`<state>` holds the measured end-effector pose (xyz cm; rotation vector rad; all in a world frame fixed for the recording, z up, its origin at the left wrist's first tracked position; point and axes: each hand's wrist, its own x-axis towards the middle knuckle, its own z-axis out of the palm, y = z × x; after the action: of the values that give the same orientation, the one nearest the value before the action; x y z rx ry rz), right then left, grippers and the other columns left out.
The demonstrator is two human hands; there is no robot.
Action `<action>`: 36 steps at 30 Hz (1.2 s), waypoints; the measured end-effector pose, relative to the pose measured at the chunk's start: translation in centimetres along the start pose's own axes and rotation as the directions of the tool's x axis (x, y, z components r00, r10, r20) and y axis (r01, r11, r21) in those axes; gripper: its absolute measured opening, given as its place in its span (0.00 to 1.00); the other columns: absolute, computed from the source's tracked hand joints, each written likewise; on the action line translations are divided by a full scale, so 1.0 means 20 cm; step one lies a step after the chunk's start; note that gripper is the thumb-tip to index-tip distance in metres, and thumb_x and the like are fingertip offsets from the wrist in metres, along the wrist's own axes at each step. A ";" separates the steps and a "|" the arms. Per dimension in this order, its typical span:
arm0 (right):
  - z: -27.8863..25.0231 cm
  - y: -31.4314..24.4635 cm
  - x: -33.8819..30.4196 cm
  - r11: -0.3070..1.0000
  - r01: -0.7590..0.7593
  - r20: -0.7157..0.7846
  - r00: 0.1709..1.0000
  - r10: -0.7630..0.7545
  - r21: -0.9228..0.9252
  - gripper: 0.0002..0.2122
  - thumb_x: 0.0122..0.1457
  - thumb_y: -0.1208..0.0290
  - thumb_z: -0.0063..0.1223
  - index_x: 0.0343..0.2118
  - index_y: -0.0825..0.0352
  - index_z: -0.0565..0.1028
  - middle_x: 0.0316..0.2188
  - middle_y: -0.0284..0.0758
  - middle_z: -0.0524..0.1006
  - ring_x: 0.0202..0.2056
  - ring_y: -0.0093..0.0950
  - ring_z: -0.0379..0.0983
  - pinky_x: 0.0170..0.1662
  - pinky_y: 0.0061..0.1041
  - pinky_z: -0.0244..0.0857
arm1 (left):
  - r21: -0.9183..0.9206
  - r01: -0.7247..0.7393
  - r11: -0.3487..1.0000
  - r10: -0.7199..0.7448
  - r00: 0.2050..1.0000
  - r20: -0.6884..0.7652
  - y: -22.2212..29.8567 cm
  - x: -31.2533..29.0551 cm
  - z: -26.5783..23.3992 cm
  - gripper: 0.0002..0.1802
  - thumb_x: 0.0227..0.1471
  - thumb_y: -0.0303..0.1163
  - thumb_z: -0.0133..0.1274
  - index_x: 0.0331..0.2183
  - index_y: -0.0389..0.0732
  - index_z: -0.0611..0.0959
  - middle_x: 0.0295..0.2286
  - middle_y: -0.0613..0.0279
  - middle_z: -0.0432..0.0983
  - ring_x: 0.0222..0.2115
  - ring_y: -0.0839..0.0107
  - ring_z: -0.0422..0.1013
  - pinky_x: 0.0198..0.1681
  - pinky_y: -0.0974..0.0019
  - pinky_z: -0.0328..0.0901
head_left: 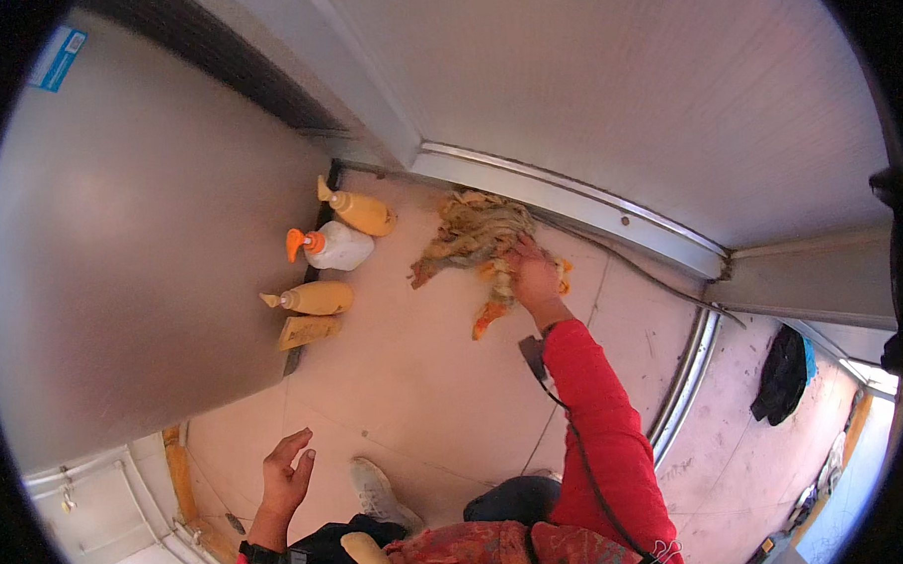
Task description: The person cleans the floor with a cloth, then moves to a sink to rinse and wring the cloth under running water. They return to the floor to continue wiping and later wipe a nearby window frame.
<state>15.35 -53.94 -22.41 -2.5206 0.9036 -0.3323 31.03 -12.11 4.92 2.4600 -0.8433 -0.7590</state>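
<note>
So the crumpled tan-and-brown cloth (479, 226) is lying bunched up on the pale pink tiled floor (405, 363), right by the metal sill (568, 193) of the big grey panel, and a yellow-orange patterned piece of cloth (490, 317) is poking out just below it. The right hand (534, 272), coming off a bright red sleeve, is resting on both from above, arm stretched long, I'd guess because the pile is sitting well out in front. 2 yellow pump bottles (318, 299) and 1 white bottle with an orange pump top (343, 248) are lining up along the grey panel on the left, probably to be out of the way. Grip-wise, the right fingers are pushing into the folds, but their tips are hiding, so I honestly can't tell if they're pinching or only pressing. The left hand (282, 474) is hovering near the grey shoe (381, 491), thumb and fingers apart, holding nothing
</note>
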 end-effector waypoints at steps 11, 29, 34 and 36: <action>-0.44 0.43 -0.81 0.948 -0.246 -0.179 0.943 0.282 0.201 0.18 0.40 0.81 0.50 0.38 0.61 0.76 0.46 0.37 0.71 0.53 0.38 0.63 0.57 0.35 0.58 | -0.181 -0.122 0.976 0.172 0.939 0.298 0.14 0.19 0.60 0.20 0.48 0.25 0.54 0.46 0.38 0.75 0.44 0.51 0.72 0.42 0.60 0.71 0.44 0.64 0.66; -0.75 0.85 -0.72 0.784 -0.525 -0.419 0.827 0.376 -0.332 0.14 0.50 0.70 0.47 0.41 0.60 0.75 0.47 0.39 0.71 0.45 0.37 0.68 0.45 0.44 0.62 | -0.677 0.518 0.523 -0.168 0.841 0.514 0.22 0.17 0.86 0.17 0.50 0.24 0.49 0.44 0.35 0.74 0.38 0.61 0.75 0.37 0.70 0.73 0.41 0.67 0.67; -0.70 0.98 -1.08 0.701 -0.592 -0.260 0.805 0.533 -0.397 0.10 0.52 0.70 0.47 0.36 0.54 0.78 0.32 0.30 0.72 0.41 0.33 0.67 0.52 0.45 0.54 | -0.606 0.517 0.605 -0.266 0.848 0.458 0.20 0.13 0.88 0.16 0.51 0.29 0.50 0.43 0.35 0.75 0.35 0.61 0.75 0.35 0.68 0.73 0.37 0.65 0.69; -0.74 0.88 -1.12 0.703 -0.635 -0.486 0.747 0.453 -0.320 0.10 0.50 0.71 0.49 0.35 0.52 0.79 0.30 0.30 0.72 0.38 0.32 0.67 0.51 0.44 0.53 | -0.592 0.496 0.635 -0.222 0.851 0.475 0.20 0.11 0.87 0.15 0.50 0.27 0.50 0.42 0.35 0.76 0.35 0.62 0.75 0.35 0.71 0.72 0.38 0.67 0.67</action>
<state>-16.58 -56.32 -19.67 -2.4433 2.0720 -0.4404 20.08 -20.17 -6.93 1.8025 -0.0649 -1.4132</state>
